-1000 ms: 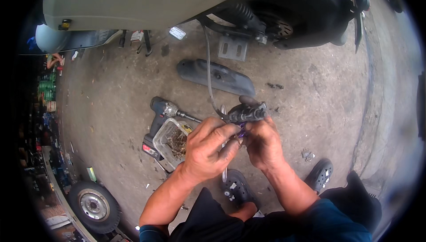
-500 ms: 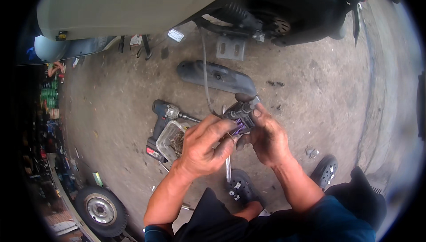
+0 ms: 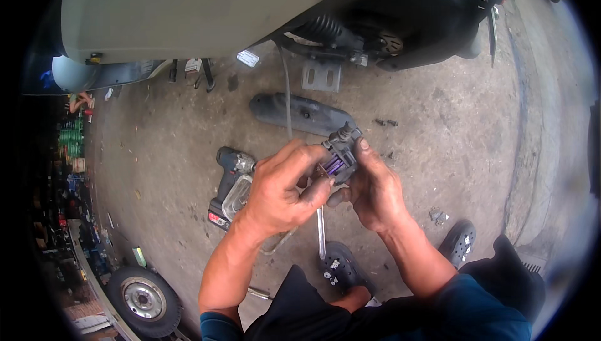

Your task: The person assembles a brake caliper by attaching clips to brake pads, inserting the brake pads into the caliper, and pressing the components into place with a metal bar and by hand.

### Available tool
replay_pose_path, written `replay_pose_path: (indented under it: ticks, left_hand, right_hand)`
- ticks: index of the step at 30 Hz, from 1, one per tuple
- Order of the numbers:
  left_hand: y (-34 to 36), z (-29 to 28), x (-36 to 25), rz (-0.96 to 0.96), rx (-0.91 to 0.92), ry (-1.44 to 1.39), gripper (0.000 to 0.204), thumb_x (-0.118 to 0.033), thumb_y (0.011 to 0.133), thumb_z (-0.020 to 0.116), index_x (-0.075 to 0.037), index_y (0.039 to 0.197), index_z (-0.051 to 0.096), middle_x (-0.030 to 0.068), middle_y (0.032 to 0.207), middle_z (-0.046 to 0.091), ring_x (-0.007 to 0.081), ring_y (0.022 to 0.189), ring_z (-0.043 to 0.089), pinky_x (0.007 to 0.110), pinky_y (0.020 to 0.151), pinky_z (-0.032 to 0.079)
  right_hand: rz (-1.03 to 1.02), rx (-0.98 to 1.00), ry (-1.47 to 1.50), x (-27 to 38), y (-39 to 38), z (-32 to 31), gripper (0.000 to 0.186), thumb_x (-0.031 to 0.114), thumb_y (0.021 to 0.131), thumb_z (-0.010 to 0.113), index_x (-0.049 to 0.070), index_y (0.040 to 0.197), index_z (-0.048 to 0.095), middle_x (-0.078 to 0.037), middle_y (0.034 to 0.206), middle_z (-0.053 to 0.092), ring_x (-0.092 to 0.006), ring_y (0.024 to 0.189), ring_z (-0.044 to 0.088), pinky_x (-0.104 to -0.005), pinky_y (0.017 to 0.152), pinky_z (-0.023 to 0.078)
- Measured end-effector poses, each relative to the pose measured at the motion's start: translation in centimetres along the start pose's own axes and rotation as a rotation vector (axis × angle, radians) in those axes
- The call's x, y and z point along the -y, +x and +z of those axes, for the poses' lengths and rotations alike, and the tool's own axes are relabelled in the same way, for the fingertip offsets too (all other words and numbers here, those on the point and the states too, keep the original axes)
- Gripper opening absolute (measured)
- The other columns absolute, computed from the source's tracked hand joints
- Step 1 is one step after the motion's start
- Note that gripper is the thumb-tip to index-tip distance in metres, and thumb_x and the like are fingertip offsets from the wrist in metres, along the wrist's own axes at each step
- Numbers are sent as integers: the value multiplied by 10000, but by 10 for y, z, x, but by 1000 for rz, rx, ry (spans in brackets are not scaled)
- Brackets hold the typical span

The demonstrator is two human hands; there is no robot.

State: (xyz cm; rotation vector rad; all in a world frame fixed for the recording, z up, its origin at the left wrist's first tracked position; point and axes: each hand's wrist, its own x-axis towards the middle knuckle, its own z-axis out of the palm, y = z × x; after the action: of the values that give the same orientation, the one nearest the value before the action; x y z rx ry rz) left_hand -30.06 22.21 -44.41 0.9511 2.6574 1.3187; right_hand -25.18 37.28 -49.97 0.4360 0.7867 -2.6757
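A dark brake caliper point(image 3: 343, 148) with purple pieces point(image 3: 335, 164) in its opening is held up in front of me, over the floor. My right hand point(image 3: 379, 194) grips its right side, thumb along the body and fingers underneath. At the open left side, my left hand point(image 3: 288, 184) is closed, its thumb and fingertips pinched against the purple pieces. A thin brownish edge shows between those fingertips, too small to name. From the scooter above, a grey hose point(image 3: 287, 91) runs down behind my left hand.
A scooter point(image 3: 188, 9) fills the top. On the floor lie a long black cover point(image 3: 303, 113), bolts point(image 3: 387, 122), a cordless impact wrench point(image 3: 231, 169), a clear plastic box point(image 3: 236, 196) and a metal rod point(image 3: 322, 231). A wheel point(image 3: 143, 297) lies lower left.
The caliper has tilted, so its purple pieces show more plainly. My left hand has shifted slightly left and up, covering more of the plastic box and the impact wrench.
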Motion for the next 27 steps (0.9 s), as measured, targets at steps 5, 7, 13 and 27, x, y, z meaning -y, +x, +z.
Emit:
replay_pose_path:
  ticks: [5, 7, 13, 27]
  left_hand:
    - [2, -1, 1, -7, 28, -23, 296, 22, 638, 707, -7, 922, 628, 58, 727, 563, 148, 579, 501, 286, 533, 405]
    - [2, 0, 0, 0, 38, -25, 295, 28, 641, 701, -6, 926, 630, 60, 726, 567, 149, 580, 506, 285, 534, 410]
    - [3, 3, 0, 58, 2, 57, 279, 47, 641, 678, 3, 914, 638, 59, 713, 565, 143, 552, 521, 285, 508, 415]
    - [-2, 7, 7, 159, -59, 134, 251, 44, 608, 627, -5, 854, 628, 75, 658, 540, 187, 499, 530, 302, 463, 406]
  right_hand:
    - [-15, -11, -16, 0, -1, 1, 499, 475, 952, 495, 43, 1199, 520, -90, 1058, 589, -175, 932, 610, -309, 653, 557]
    - [-18, -6, -19, -1, 0, -1, 502, 476, 949, 504, 42, 1201, 519, -86, 1059, 588, -175, 931, 610, -310, 651, 555]
    - [-39, -24, -7, -3, 3, -3, 495, 463, 947, 521, 40, 1205, 517, -80, 1073, 581, -175, 935, 608, -301, 644, 552]
    - [-59, -5, -6, -6, 4, -4, 438, 371, 958, 527, 11, 1207, 502, -99, 1072, 585, -187, 950, 617, -324, 659, 583]
